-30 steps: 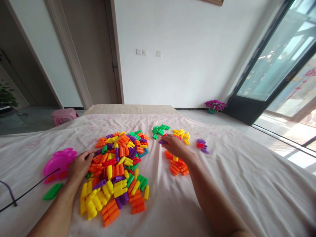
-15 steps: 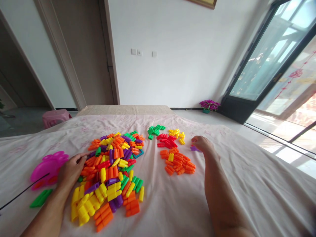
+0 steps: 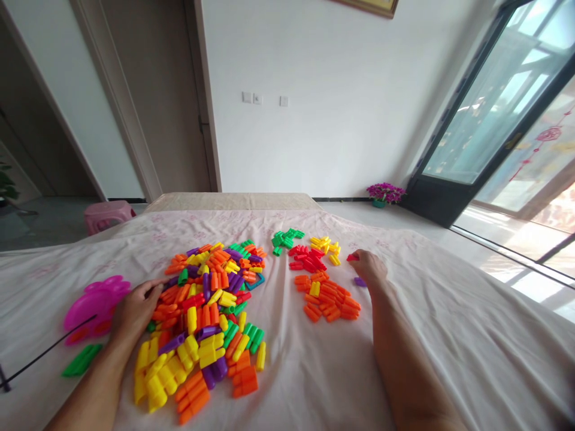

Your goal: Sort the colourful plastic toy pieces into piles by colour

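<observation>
My right hand (image 3: 369,267) is closed in a pinch on a small red plastic building block (image 3: 351,257), just right of the yellow group. Under its wrist side a purple block (image 3: 360,281) lies on the cloth. My left hand (image 3: 138,306) rests at the left edge of a large mixed heap of blocks (image 3: 211,281), thumb and forefinger apart, fingertips against the pieces near a purple one. Between the hands lie single-colour groups: green blocks (image 3: 286,238), red blocks (image 3: 308,260), yellow blocks (image 3: 324,244) and orange blocks (image 3: 332,298), with one yellow block (image 3: 315,289) among the orange.
A pale patterned cloth (image 3: 309,371) covers the table. A magenta plastic dish (image 3: 85,304) and a green piece (image 3: 81,360) lie left of my left arm, with a thin black rod (image 3: 49,349) across. Beyond are a pink stool (image 3: 109,216) and potted purple flowers (image 3: 385,193).
My right hand has shifted slightly up and away from the purple block, which now shows apart from the fingers; a red block shows in the fingertips. My left hand stays at the heap.
</observation>
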Motion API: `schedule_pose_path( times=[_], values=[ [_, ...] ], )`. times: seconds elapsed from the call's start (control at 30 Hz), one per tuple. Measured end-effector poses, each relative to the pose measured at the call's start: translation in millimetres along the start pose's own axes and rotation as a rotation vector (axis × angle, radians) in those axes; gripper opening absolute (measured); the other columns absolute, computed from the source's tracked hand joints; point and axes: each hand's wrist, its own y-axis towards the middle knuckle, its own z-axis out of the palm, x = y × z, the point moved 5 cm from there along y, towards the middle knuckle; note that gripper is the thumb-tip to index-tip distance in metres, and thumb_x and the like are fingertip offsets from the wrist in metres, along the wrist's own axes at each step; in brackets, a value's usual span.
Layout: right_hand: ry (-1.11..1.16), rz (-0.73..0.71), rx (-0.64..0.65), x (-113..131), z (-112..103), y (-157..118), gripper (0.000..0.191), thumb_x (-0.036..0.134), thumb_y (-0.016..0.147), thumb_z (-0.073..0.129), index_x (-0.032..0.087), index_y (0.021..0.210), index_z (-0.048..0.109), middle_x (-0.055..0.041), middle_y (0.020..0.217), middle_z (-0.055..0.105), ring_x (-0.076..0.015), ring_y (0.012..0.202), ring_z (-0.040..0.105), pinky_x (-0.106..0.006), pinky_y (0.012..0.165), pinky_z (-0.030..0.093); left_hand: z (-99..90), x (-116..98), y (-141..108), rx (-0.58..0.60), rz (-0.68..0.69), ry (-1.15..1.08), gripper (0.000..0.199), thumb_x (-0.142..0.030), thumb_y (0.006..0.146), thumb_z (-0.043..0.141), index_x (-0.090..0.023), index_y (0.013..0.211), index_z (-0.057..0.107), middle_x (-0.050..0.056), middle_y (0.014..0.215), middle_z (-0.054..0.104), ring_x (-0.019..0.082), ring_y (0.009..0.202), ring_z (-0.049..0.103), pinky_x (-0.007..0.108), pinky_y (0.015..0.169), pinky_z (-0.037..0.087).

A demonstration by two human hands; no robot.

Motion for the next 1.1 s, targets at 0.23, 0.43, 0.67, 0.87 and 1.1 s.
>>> schedule_pose_path(
  times=[0.23, 0.43, 0.67, 0.87, 1.1],
  values=[
    [0.408, -0.354, -0.020, 86.2, 1.5, -26.2, 0.031, 0.031, 0.078, 0.059, 0.019, 0.105, 0.070, -0.0028, 0.089, 0.072, -0.0156, 0.078, 0.063, -0.024, 0.069, 0.044, -1.6, -2.6, -1.5, -0.013, 0.001, -0.004, 0.040, -0.047, 0.085, 0.047, -0.030, 0.112, 0.071, 0.003, 0.104, 0.073, 0.024, 0.092, 0.065, 0.027, 0.068, 0.045],
    [0.469, -0.467, 0.015, 126.9, -1.4, -56.8, 0.027, 0.023, 0.080, 0.056, 0.021, 0.102, 0.072, -0.0024, 0.089, 0.073, -0.0155, 0.079, 0.064, -0.024, 0.070, 0.045, 1.5, -0.6, -0.2, -0.016, 0.030, -0.034, 0.041, -0.047, 0.086, 0.046, -0.028, 0.113, 0.071, 0.004, 0.108, 0.072, 0.023, 0.096, 0.065, 0.026, 0.070, 0.045],
    [0.566, -0.921, 0.327, 197.4, 18.7, -142.2, 0.020, 0.015, 0.082, 0.056, 0.020, 0.093, 0.072, -0.0020, 0.088, 0.071, -0.0138, 0.077, 0.064, -0.023, 0.069, 0.046, 0.2, -4.1, -0.6, -0.031, 0.036, -0.036, 0.042, -0.047, 0.087, 0.045, -0.026, 0.113, 0.070, 0.004, 0.105, 0.073, 0.023, 0.095, 0.066, 0.026, 0.071, 0.045],
    [0.493, -1.081, 0.298, 228.6, 44.9, -187.2, 0.028, 0.021, 0.083, 0.064, 0.023, 0.111, 0.065, -0.0062, 0.112, 0.062, -0.0146, 0.087, 0.062, -0.024, 0.075, 0.047, -0.6, -7.7, -0.8, -0.036, 0.022, -0.040, 0.040, -0.045, 0.086, 0.045, -0.028, 0.113, 0.071, 0.003, 0.107, 0.073, 0.022, 0.094, 0.066, 0.026, 0.070, 0.045],
    [0.378, -1.071, 0.245, 233.2, 55.4, -188.1, 0.011, 0.022, 0.084, 0.063, 0.019, 0.094, 0.060, -0.0035, 0.095, 0.063, -0.0161, 0.086, 0.059, -0.023, 0.071, 0.043, 2.0, -2.6, 2.0, -0.040, 0.030, -0.020, 0.042, -0.047, 0.086, 0.045, -0.027, 0.114, 0.070, 0.006, 0.106, 0.073, 0.024, 0.095, 0.066, 0.027, 0.071, 0.046]
  ],
)
